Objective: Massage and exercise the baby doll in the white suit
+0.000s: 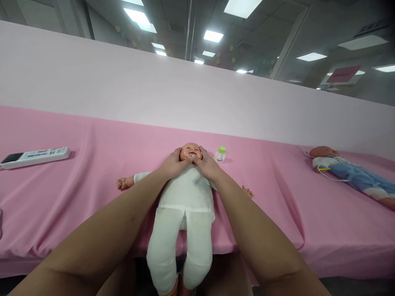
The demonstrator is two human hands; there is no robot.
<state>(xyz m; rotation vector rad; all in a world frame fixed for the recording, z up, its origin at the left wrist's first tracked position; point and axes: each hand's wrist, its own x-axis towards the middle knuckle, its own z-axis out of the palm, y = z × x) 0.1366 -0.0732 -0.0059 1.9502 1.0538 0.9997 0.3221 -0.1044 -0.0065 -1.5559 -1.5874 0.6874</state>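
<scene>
Baby doll [185,193] in white lies face-up on the pink cloth [277,193], legs over the near edge; left hand [174,164] and right hand [208,165] cup its head, thumbs on the chin; small bottle [220,154] just right.

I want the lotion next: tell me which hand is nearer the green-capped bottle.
Right. The right hand cups the doll's head beside the green-capped bottle; the left hand is across the head.
</scene>
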